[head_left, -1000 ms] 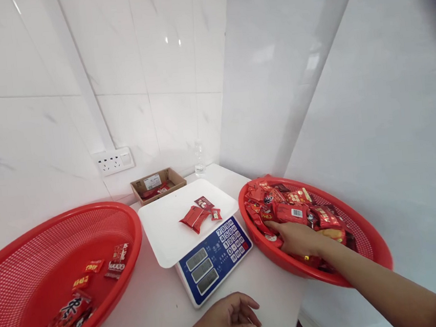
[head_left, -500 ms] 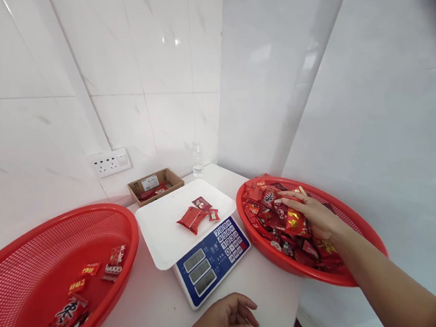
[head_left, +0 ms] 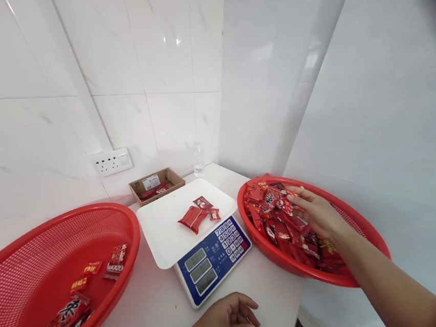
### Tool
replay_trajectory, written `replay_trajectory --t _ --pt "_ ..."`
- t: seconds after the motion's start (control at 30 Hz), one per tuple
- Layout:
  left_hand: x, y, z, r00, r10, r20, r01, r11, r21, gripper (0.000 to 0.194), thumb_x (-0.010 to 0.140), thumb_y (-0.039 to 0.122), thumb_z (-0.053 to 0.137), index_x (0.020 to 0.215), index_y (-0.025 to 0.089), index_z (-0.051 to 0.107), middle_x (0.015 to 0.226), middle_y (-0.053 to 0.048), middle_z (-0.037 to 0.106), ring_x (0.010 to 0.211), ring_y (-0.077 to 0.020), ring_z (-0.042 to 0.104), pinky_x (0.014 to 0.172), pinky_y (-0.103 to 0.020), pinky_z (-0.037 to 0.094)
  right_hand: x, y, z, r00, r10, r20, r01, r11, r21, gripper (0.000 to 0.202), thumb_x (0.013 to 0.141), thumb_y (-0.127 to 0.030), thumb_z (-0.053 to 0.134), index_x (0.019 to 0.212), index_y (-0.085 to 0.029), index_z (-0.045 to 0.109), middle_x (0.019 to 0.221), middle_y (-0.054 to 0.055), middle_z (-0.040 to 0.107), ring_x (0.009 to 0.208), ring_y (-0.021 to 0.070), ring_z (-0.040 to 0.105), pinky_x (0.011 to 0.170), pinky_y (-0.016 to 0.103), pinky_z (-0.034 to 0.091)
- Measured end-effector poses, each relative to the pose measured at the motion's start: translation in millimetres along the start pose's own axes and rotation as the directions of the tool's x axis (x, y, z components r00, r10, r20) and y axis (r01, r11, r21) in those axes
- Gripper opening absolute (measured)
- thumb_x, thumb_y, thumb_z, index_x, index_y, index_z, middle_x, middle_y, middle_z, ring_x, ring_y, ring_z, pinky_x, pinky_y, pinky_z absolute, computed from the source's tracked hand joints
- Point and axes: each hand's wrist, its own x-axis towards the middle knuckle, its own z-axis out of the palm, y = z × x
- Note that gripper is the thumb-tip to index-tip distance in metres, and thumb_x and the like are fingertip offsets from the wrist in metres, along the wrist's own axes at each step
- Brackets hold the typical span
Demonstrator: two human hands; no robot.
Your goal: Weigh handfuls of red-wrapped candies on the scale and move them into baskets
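Note:
My right hand [head_left: 317, 214] is over the right red basket [head_left: 367, 236], its fingertips among a heap of small red snack packets [head_left: 286, 229]. Its fingers are stretched and apart, touching packets at the top of the heap. Loosely curled, with nothing in it, my left hand [head_left: 229, 321] rests on the white table in front of the digital scale [head_left: 212, 267]. On the scale's white tray [head_left: 167, 235] lie a larger red packet [head_left: 193, 219], a dark red packet [head_left: 203, 203] and a tiny red packet [head_left: 214, 214].
At the left stands another red basket [head_left: 103, 215] with several packets [head_left: 66, 317] at its bottom. Behind the scale are a cardboard box [head_left: 173, 179] holding red packets and a clear bottle [head_left: 198, 161]. Tiled walls close off the back, with a socket [head_left: 112, 162] on the left wall.
My right hand has shifted slightly right and up over the heap. The red-and-gold packet by its fingers is no longer seen there, and nearby packets lie differently. My left hand stays put.

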Motion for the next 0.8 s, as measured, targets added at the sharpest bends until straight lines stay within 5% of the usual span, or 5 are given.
replay_trajectory --t 0.13,0.23,0.4,0.57,0.8 --pt "-0.5 0.3 0.1 1.000 -0.002 -0.004 0.002 1.000 0.004 0.051 0.061 0.039 0.074 0.101 0.014 0.052 0.091 -0.005 0.058 0.079 -0.0099 0.054 0.073 -0.025 0.038 1.3 1.6 -0.1 0.998 0.042 -0.048 -0.045 0.997 -0.059 0.034 0.064 -0.033 0.068 0.096 -0.028 0.060 0.074 -0.004 0.062 0.061 0.0106 0.056 0.055 0.022 0.049" --pt "-0.9 -1.1 0.0 1.000 -0.001 -0.008 0.001 1.000 0.002 0.051 0.062 0.038 0.074 0.101 0.014 0.053 0.091 -0.006 0.059 0.079 -0.0105 0.055 0.072 -0.025 0.038 2.0 3.3 -0.1 0.992 -0.076 -0.102 0.036 0.937 -0.347 0.032 0.069 -0.041 0.060 0.097 -0.027 0.060 0.081 -0.001 0.064 0.070 0.0161 0.059 0.064 0.030 0.049" --pt "-3.5 -1.1 1.4 1.000 0.014 -0.019 -0.014 1.000 0.007 0.049 0.063 0.037 0.073 0.102 0.015 0.054 0.092 -0.005 0.059 0.080 -0.0108 0.054 0.074 -0.026 0.038 1.5 3.9 -0.9 0.934 -0.353 0.045 0.226 0.491 -0.841 0.029 0.077 -0.040 0.044 0.091 -0.023 0.062 0.099 0.007 0.064 0.098 0.0260 0.056 0.088 0.042 0.041" --pt "-5.8 3.2 4.7 0.999 -0.022 -0.036 0.021 0.999 -0.029 0.055 0.057 0.040 0.076 0.101 0.015 0.055 0.086 -0.004 0.059 0.077 -0.0106 0.054 0.076 -0.029 0.039 -7.0 -4.9 19.8 0.806 -0.565 0.178 0.416 0.326 -0.849 0.036 0.082 -0.035 0.033 0.103 -0.020 0.058 0.106 0.011 0.059 0.106 0.0267 0.049 0.094 0.043 0.036" --pt "-3.1 -1.3 3.6 1.000 -0.014 -0.025 0.013 0.999 -0.037 0.066 0.047 0.049 0.077 0.102 0.017 0.057 0.083 -0.003 0.057 0.071 -0.0105 0.053 0.080 -0.036 0.039 -22.4 -10.9 106.2 0.734 -0.429 0.527 0.675 0.376 -0.634 0.033 0.082 -0.027 0.032 0.099 -0.023 0.060 0.108 0.008 0.056 0.105 0.0215 0.051 0.097 0.038 0.036"
